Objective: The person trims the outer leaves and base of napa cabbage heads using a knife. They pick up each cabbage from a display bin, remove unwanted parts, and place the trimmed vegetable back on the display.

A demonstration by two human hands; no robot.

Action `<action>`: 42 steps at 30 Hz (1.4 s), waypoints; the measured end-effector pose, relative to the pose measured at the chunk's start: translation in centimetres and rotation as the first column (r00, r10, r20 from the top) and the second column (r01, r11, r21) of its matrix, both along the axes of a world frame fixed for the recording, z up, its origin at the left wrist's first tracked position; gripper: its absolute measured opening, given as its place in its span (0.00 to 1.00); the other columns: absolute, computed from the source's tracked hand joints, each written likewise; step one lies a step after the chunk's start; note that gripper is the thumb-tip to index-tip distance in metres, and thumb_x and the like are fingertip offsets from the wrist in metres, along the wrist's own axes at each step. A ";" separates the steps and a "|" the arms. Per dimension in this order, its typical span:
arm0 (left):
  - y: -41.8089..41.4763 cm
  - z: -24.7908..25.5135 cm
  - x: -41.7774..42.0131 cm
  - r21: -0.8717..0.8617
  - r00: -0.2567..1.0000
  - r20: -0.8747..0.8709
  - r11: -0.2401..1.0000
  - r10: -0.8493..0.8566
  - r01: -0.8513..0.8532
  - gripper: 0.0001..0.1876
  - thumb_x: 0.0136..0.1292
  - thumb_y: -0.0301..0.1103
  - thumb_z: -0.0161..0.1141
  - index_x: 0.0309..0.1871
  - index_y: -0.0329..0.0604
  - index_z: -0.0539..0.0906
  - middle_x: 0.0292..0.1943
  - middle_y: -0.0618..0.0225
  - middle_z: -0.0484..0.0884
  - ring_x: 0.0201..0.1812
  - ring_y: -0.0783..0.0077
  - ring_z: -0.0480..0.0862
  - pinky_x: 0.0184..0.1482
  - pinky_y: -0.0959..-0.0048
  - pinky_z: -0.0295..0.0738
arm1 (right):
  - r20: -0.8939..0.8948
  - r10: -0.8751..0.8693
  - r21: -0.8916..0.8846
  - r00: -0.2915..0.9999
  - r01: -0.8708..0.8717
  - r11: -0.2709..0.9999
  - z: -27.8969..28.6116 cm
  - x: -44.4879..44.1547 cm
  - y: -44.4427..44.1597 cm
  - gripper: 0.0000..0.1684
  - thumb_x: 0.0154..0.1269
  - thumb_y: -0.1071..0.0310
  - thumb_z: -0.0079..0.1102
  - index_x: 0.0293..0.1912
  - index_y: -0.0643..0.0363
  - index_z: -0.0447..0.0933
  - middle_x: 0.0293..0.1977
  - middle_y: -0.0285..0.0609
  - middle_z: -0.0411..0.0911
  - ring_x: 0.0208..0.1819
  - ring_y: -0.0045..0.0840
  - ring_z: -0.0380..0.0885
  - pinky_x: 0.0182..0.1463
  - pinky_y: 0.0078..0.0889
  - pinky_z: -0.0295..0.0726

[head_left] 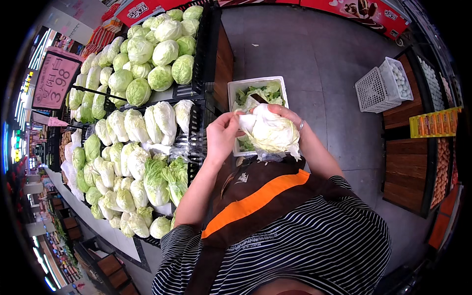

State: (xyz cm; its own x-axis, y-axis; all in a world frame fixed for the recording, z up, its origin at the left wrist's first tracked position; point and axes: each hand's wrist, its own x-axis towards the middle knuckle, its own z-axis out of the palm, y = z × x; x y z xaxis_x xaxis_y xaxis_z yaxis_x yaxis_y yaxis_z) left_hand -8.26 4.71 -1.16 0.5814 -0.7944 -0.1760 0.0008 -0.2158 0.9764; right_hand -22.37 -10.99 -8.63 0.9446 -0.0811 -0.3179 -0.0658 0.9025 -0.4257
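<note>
A pale napa cabbage [274, 131] is held at chest height, its white base turned away from me. My right hand [285, 114], with a bracelet at the wrist, grips it from the far right side. The fingers of my left hand [225, 129] pinch a white outer leaf at the cabbage's left. A dark flat blade or handle [259, 98] shows just beyond the base; what holds it is hidden. Below the hands, a white foam box [257, 79] on the floor holds loose green leaves [271, 90]. Clear plastic film hangs under the cabbage.
Left, a black-edged display [193, 125] carries napa cabbages [134, 125] and round cabbages [166, 51], with a pink price sign [55, 81]. White plastic baskets [372, 90], one holding eggs, stand right beside a wooden egg stand [405, 166]. Red freezers [376, 14] line the far side.
</note>
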 end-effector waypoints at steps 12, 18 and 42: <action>-2.3 -0.4 8.8 -0.189 0.979 -0.080 0.962 0.188 -0.200 0.14 0.73 0.33 0.51 0.49 0.30 0.81 0.40 0.67 0.83 0.36 0.83 0.80 0.39 0.82 0.76 | 0.291 0.108 0.077 0.950 -0.136 0.988 -1.1 -3.4 -0.9 0.42 0.59 0.46 0.63 0.63 0.66 0.66 0.44 0.52 0.80 0.42 0.31 0.84 0.46 0.35 0.85; -5.5 -2.3 6.2 0.059 0.943 0.325 0.997 -0.071 0.054 0.19 0.73 0.33 0.51 0.63 0.34 0.73 0.52 0.61 0.82 0.49 0.75 0.81 0.52 0.76 0.77 | 0.231 -0.016 0.194 0.973 -0.030 0.980 -3.7 -4.3 -0.9 0.39 0.63 0.44 0.60 0.60 0.66 0.69 0.44 0.55 0.80 0.42 0.34 0.84 0.45 0.37 0.85; -3.4 -0.2 0.1 0.108 0.233 0.886 0.667 -0.401 0.738 0.18 0.50 0.23 0.64 0.46 0.49 0.85 0.43 0.71 0.84 0.38 0.65 0.84 0.40 0.71 0.82 | -0.015 0.192 0.227 0.981 -0.184 0.957 -3.9 -4.2 -0.5 0.36 0.61 0.39 0.59 0.52 0.63 0.74 0.43 0.45 0.82 0.41 0.29 0.83 0.46 0.35 0.84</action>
State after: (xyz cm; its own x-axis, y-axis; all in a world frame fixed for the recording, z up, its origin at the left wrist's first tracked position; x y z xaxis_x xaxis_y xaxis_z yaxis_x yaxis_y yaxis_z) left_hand -8.18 1.30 -1.37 -0.3391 -0.8732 0.3501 -0.7780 0.4695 0.4174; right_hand -26.52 -11.50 -12.57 0.9235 0.1736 -0.3420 -0.2549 0.9441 -0.2092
